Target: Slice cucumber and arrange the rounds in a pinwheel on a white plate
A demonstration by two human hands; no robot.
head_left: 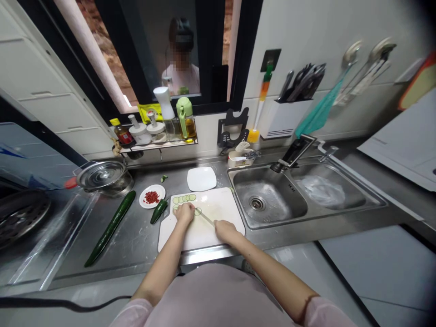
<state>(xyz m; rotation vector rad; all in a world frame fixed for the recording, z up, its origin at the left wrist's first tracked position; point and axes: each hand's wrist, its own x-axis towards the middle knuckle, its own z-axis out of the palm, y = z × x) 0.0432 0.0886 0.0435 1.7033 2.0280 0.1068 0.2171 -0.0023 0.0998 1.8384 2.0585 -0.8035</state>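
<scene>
Pale pink shirt [214,295] nearest. Right hand [225,230] wrapped around knife [205,218], blade angled over white cutting board [223,204]. Left hand [185,213] curled beside blade tip; cannot tell what, if anything, gripped. Cucumber slices [185,198] rowed on board, just beyond.

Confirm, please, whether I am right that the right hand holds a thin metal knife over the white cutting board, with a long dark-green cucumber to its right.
Only the side is wrong: the head view shows the long dark-green cucumber left of the white cutting board. The right hand does hold the thin metal knife over it.
</scene>
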